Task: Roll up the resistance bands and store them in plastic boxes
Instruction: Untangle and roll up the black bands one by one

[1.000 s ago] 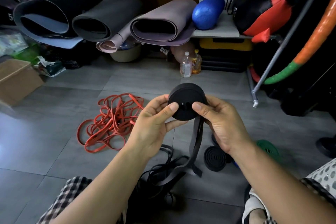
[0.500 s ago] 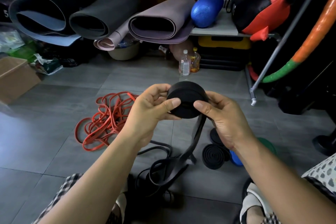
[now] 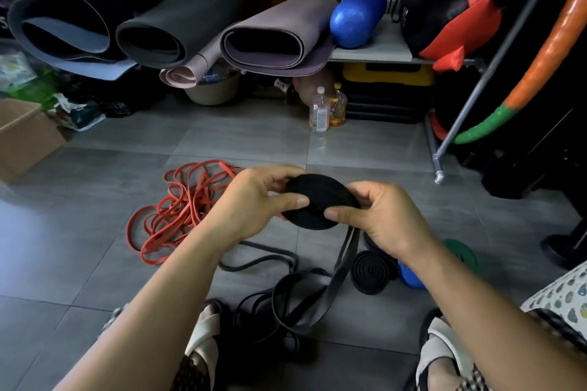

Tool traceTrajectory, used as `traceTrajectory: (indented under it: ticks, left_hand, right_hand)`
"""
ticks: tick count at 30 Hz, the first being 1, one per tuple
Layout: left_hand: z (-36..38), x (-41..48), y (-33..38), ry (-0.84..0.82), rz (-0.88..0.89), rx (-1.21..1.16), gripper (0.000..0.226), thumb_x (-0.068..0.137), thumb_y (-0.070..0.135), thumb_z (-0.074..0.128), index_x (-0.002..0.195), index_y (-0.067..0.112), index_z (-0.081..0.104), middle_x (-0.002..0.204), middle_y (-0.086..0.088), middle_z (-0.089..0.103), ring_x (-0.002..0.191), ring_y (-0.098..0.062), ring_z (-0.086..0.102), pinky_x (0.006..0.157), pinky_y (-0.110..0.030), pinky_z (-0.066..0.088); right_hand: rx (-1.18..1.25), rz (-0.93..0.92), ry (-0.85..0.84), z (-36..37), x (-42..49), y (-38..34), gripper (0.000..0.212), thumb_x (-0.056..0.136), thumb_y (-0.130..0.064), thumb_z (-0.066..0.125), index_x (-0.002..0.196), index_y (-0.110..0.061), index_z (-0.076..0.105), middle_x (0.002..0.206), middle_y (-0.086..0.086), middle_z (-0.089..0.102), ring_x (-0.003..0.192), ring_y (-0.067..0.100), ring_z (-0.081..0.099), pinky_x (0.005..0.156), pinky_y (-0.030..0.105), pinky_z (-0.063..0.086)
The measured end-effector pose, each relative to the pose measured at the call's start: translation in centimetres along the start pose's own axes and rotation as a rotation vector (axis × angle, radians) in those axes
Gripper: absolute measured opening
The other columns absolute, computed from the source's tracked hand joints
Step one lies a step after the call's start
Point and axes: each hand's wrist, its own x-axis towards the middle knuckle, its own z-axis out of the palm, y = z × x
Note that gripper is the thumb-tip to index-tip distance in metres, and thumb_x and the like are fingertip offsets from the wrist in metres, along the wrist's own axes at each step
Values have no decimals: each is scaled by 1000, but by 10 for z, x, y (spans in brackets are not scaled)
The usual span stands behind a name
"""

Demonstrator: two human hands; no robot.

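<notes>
nearest, on the floor (image 3: 79, 232) between two sandals (image 3: 203, 336), the loose tail of a black band (image 3: 295, 305) lies in loops and rises to the roll (image 3: 317, 200), held above the floor. the left hand (image 3: 254, 203) has its grip curled round the roll's left side, thumb on the near face. the right hand (image 3: 384, 219) pinches the right side the same way. just right of the tail lie a black coil (image 3: 370, 271), a blue coil (image 3: 408, 276) and a green coil (image 3: 460, 251). farther left sits a tangle of red bands (image 3: 178, 209). far back stand two bottles (image 3: 319, 111) below rolled mats (image 3: 273, 38).
</notes>
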Motion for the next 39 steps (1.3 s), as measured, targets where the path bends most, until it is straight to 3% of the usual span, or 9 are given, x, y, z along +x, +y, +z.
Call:
traceTrajectory:
  ticks: [4,8,13,16,20,22,29,34,39]
  left_hand:
    - [2,-3,5,66,-33,-329,26,77,0,64,97,16,65,90,-3,71,84,-20,68,70,-33,59]
    - [12,-6,6,120,-76,-630,32,69,13,63,100,9,62,93,-7,70,82,-22,69,64,-33,59]
    - [36,-9,0,152,-130,-889,30,74,15,59,103,5,60,107,-15,66,95,-28,66,69,-36,58]
    - [31,-9,1,100,-147,-852,31,76,12,59,106,6,59,111,-15,65,96,-28,66,71,-35,58]
    - [8,-4,3,36,-64,-300,35,79,3,63,105,25,61,106,1,67,94,-14,66,75,-27,57]
    - [6,-4,5,-9,-41,-230,35,78,-2,63,100,25,64,97,3,71,89,-13,68,72,-27,57]
    - [13,-4,10,150,-46,-587,31,65,14,65,96,13,63,86,0,72,77,-18,69,54,-25,56]
    - [26,-3,9,210,-51,-873,30,73,17,59,102,8,58,102,-12,68,91,-28,67,63,-32,56]
    - [26,-4,2,123,-146,-889,33,76,14,59,107,5,56,114,-16,64,100,-29,65,72,-36,57]
  right_hand:
    - [343,-39,35,-2,-1,-7,25,65,-6,70,87,-17,68,78,-11,73,79,1,68,69,10,49]
    - [600,-40,30,5,-1,-5,29,56,-25,73,84,-22,75,91,-2,74,91,10,68,76,16,50]
    - [758,4,60,14,0,-4,39,55,-24,71,92,-12,71,93,6,73,89,16,68,75,22,53]
    - [656,22,59,8,0,-6,36,60,-23,70,94,-12,69,92,3,74,91,15,68,79,22,53]
    - [335,19,0,-3,-2,-9,22,73,-5,68,91,-18,67,82,-7,74,83,7,69,76,17,53]
    - [263,10,-52,-1,-4,-10,24,76,-1,67,90,-20,66,79,-10,73,80,5,69,73,16,53]
    - [547,-31,38,0,-1,-11,30,62,-18,68,92,-16,68,90,-3,74,90,10,68,78,18,52]
    - [633,-23,50,13,-1,-1,46,53,-42,80,92,-19,74,100,5,72,96,18,67,84,25,53]
    - [526,32,51,2,-1,-2,26,64,-26,71,88,-15,73,90,2,74,84,14,67,77,24,53]
